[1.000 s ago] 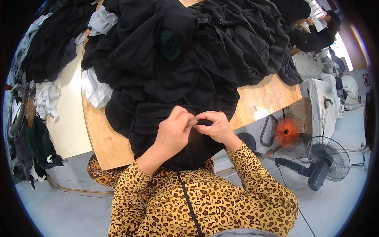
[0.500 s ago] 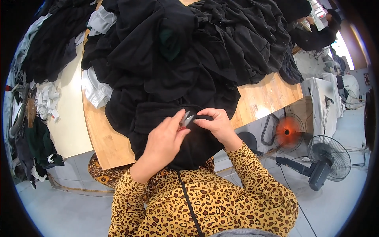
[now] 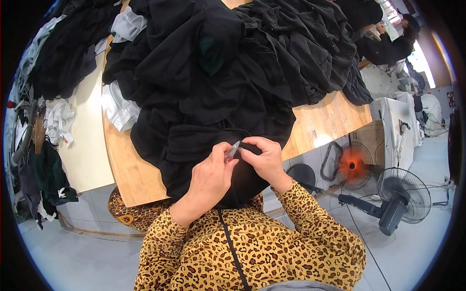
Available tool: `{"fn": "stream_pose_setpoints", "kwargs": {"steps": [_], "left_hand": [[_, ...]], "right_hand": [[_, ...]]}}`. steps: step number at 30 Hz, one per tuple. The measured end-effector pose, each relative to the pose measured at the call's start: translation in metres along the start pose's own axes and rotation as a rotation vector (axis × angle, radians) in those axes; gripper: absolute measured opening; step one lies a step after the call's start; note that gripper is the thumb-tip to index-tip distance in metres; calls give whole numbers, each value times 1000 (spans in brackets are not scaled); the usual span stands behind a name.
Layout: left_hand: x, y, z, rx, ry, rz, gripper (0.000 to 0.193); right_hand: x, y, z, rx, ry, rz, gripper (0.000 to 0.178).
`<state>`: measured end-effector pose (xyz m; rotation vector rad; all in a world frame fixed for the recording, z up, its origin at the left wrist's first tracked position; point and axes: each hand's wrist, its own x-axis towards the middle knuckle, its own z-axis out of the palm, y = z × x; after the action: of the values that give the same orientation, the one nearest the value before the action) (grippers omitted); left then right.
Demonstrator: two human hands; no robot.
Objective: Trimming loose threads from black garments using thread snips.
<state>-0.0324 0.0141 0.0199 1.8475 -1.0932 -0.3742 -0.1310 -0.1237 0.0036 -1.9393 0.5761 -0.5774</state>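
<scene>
My left hand is closed around small thread snips, whose silver blade tips point up and right; a bit of red shows under the fingers. Just right of the blades, my right hand pinches a narrow strip of black fabric between thumb and fingers. The blade tips are right beside this strip; whether they touch it I cannot tell. Under both hands spreads a black garment, draped over the table edge and down to my lap.
A wooden table carries piled black garments and white cloth pieces. More clothes hang at the left beside a pale board. A grey fan and an orange-lit fan stand at right. A person in black sits far right.
My hands have moved slightly down and to the right, with the snips' blades now turned more upright beside the black strip. The garments stay where they were.
</scene>
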Motion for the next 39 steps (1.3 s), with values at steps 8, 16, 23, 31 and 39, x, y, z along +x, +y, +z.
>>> {"fn": "stream_pose_setpoints", "kwargs": {"steps": [8, 16, 23, 31, 39], "left_hand": [[6, -14, -15, -276, 88, -177, 38], [41, -27, -56, -274, -437, -45, 43], [72, -18, -56, -321, -546, -83, 27], [65, -16, -25, -176, -329, 166, 12], [62, -28, -18, -671, -442, -453, 13]], "right_hand": [[3, -1, -11, 104, -78, 150, 20], [22, 5, -28, 633, -496, 564, 19], [34, 4, -32, 549, -562, 519, 18], [38, 4, -29, 526, -557, 448, 20], [36, 15, -27, 614, -515, 533, 23]]}}
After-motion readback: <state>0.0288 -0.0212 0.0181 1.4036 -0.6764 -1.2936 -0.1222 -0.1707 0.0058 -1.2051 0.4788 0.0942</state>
